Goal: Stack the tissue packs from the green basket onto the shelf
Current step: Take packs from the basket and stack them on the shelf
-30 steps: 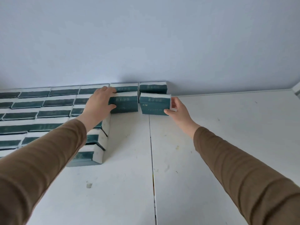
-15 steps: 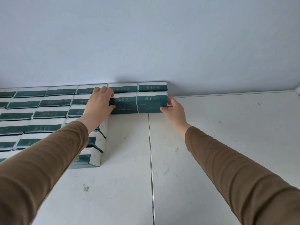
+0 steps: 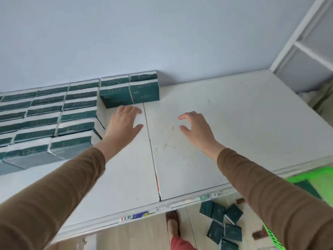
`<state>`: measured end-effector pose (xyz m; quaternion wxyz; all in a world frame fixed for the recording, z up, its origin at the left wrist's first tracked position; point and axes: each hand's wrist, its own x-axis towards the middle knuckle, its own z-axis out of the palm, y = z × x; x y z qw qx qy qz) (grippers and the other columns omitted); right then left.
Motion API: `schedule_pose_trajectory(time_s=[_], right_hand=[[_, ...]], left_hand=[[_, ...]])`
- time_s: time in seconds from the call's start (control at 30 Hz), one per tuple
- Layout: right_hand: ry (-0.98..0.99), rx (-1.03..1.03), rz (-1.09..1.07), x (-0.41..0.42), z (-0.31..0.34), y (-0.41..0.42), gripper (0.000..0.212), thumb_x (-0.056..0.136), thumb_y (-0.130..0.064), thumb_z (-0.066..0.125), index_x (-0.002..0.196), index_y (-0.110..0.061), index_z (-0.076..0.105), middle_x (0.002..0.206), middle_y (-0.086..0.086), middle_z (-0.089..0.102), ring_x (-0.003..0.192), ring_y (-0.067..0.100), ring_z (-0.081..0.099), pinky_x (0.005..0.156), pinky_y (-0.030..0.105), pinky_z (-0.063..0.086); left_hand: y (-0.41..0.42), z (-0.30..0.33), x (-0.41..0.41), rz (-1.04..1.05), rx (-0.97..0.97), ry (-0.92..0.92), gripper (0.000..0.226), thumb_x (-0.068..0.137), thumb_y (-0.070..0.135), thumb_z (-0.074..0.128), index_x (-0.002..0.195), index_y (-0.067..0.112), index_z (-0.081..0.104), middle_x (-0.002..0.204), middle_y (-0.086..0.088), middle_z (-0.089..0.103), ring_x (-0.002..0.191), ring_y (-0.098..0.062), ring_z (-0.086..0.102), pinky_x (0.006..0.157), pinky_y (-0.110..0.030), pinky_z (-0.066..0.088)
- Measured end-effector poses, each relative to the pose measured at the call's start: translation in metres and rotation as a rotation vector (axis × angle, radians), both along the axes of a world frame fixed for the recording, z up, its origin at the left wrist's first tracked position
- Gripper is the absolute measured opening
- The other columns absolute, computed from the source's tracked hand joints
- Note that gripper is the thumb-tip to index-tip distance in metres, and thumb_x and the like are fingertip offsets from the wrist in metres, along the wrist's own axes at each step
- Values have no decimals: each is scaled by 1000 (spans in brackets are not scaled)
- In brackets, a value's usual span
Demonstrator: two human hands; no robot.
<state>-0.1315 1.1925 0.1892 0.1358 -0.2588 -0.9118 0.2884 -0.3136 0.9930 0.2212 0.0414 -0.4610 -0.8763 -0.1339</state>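
Fingers (image 3: 132, 110) of my left hand (image 3: 124, 123) are spread flat and hold nothing; those of my right hand (image 3: 195, 126) are curled loosely apart, also bare. Both hover over the bare shelf (image 3: 234, 114), the left just short of the two front packs (image 3: 129, 95), which stand side by side against the wall, long axes running left to right, closing the end of the stacked rows (image 3: 45, 112).

Only the head view is given. Low at its right edge shows the green basket (image 3: 322, 179), down past the shelf's front lip, with loose packs (image 3: 222, 224) scattered on the floor (image 3: 144, 235) beside it. I judge the next pack lies down and to my right, so my right hand is the nearer one.
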Motion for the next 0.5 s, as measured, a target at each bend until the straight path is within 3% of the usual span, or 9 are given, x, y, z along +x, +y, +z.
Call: schedule_pose_trajectory(time_s=[0.3,0.5], right_hand=[[12,55,-229,230,-4,-54,27,94,-22,59,121,-22,62,122,-4,57,117,15,45,91,25,39],[-95,-17,-420,368,-25,-52,29,94,-24,61,123,-22,61,123,-1,56,120,18,45,98,34,43]], left_hand=[[9,-21,203,-310,46,-44,38,84,28,69,119,21,58,114,2,60,112,-25,49,92,-39,41],[52,-41,319,-510,10,-95,37,85,27,69,120,22,59,117,2,60,110,-24,50,91,-38,43]])
